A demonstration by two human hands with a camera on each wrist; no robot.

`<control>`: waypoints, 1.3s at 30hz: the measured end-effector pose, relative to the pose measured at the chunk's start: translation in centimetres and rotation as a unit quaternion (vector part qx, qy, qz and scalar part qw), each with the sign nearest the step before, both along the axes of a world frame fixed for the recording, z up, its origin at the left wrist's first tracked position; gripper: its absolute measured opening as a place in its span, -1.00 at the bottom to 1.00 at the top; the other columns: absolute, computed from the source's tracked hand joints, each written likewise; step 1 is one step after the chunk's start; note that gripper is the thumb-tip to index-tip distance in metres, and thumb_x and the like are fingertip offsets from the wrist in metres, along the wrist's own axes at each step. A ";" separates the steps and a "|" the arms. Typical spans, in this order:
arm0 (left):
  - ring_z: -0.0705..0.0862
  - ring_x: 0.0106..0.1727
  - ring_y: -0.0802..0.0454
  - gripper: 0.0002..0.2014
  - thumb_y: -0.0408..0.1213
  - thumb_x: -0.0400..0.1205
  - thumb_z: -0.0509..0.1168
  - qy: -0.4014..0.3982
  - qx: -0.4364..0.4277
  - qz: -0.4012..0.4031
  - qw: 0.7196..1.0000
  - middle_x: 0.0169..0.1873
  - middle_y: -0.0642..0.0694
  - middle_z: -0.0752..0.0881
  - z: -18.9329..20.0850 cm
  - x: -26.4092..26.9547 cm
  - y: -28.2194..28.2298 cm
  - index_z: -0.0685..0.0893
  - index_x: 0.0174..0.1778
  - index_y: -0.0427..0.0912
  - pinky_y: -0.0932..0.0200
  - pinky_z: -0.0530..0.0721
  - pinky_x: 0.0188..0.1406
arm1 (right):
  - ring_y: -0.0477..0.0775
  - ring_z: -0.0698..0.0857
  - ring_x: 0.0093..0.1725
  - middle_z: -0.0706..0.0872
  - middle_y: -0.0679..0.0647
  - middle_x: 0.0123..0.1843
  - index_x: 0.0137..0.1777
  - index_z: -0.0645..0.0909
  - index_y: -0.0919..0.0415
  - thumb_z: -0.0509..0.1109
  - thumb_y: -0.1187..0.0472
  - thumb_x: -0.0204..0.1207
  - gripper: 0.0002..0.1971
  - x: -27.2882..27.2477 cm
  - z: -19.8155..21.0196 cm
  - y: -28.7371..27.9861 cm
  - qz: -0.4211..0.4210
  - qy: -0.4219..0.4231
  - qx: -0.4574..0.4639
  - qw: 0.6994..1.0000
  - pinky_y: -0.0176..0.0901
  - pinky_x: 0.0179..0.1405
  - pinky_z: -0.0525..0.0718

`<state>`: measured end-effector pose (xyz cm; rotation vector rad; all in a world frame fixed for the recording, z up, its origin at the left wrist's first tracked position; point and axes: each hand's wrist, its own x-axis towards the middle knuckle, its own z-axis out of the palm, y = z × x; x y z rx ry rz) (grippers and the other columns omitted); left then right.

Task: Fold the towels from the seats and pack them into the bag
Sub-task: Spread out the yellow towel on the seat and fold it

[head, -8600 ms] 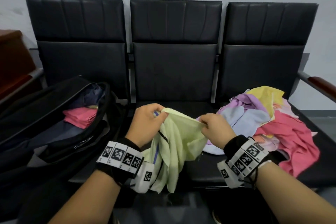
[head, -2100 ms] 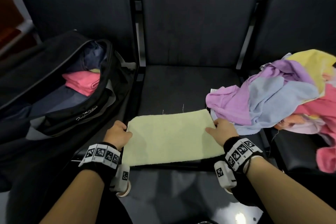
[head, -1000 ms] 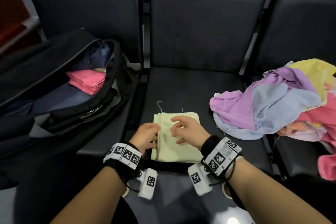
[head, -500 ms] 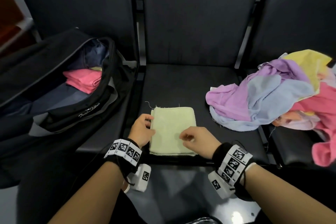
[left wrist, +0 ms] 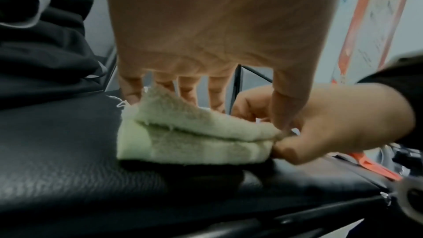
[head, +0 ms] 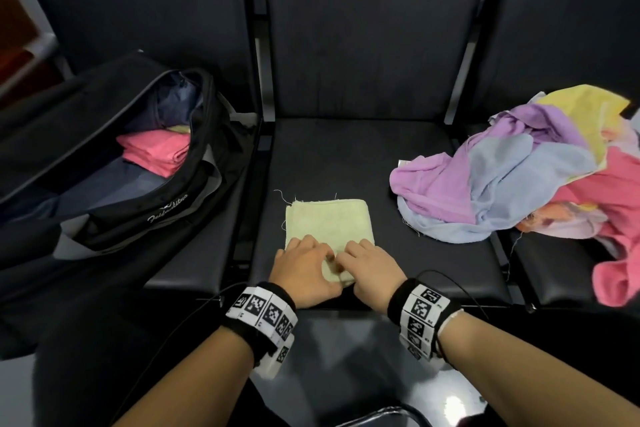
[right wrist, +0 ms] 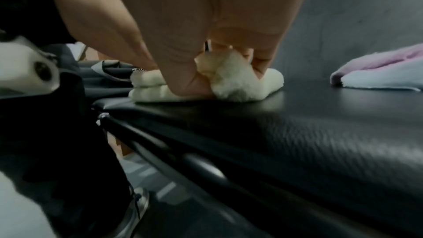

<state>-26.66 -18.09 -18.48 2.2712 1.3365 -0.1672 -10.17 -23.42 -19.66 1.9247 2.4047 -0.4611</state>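
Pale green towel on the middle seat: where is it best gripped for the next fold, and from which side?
Judging by its pose, the near edge. The pale green towel lies flat and square; left hand and right hand already pinch that edge's lifted layers, so come from the person's side and fold away.

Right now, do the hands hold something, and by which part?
Both hands, left hand and right hand, pinch the pale green towel at its near edge.

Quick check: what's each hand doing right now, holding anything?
Left hand: fingers pinch the near edge of the pale green towel on the middle seat.
Right hand: fingers pinch the same near edge, beside the left.
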 end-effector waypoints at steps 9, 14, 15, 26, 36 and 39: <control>0.60 0.17 -0.07 -0.76 -0.22 0.58 0.33 0.004 0.102 0.003 0.995 0.09 0.07 0.64 -0.1 0.4 0.8 0.63 0.16 0.06 0.01 0.59 0.07 | 0.04 0.64 -0.05 0.71 0.02 -0.07 -0.04 0.70 0.20 0.40 0.47 0.30 -0.73 1.1 2.0 0.6 -0.161 0.300 0.041 0.939 -0.11 0.00 0.62; 0.66 0.11 -0.06 -0.76 -0.29 0.60 0.25 -0.047 0.080 0.032 0.995 0.05 0.08 0.71 -0.1 -0.2 1.4 0.67 0.11 0.08 0.08 0.60 -0.07 | 0.07 0.54 0.17 0.58 -0.02 0.21 0.30 0.55 0.09 0.41 0.23 0.27 -0.47 1.0 0.6 -0.4 -0.022 0.075 0.034 0.996 -0.06 0.12 0.56; 0.67 0.10 -0.07 -0.76 -0.29 0.60 0.25 -0.048 0.075 0.033 0.995 0.04 0.08 0.72 -0.1 -0.3 1.5 0.68 0.11 0.07 0.09 0.60 -0.08 | 0.08 0.56 0.19 0.59 -0.02 0.23 0.31 0.54 0.10 0.40 0.22 0.27 -0.47 1.1 0.2 -0.4 -0.016 0.055 0.042 0.997 -0.06 0.13 0.55; 0.54 0.14 -0.04 -0.80 -0.14 0.44 0.41 -0.097 0.039 0.055 0.993 0.03 0.08 0.67 -0.4 -2.3 3.5 0.80 -0.09 -0.11 0.06 0.54 0.18 | -0.22 0.60 -0.29 0.70 -0.13 -0.26 -0.08 0.57 -0.10 0.39 0.25 0.45 -0.81 4.1 0.5 1.2 -0.241 0.303 0.025 0.922 -0.34 -0.24 0.53; 0.53 -0.33 0.03 -0.84 -0.24 0.61 0.43 -0.297 -0.080 0.183 0.934 -0.42 0.03 0.61 -1.1 -2.2 4.4 0.68 -0.26 -0.21 0.08 0.51 -0.27 | -0.14 0.36 -0.37 0.39 -0.06 -0.36 -0.29 0.36 0.11 0.38 0.23 0.55 -0.74 6.1 -0.9 1.6 -0.333 0.387 0.053 0.858 -0.18 -0.32 0.39; 0.54 -0.29 0.00 -0.74 -0.17 0.66 0.38 -0.302 -0.101 0.207 0.925 -0.38 -0.03 0.59 -1.8 -1.9 4.4 0.67 -0.14 -0.34 -0.02 0.58 -0.25 | -0.22 0.41 -0.40 0.46 -0.11 -0.36 -0.26 0.43 0.08 0.41 0.18 0.55 -0.78 6.5 -1.3 1.8 -0.335 0.371 0.056 0.864 -0.33 -0.38 0.40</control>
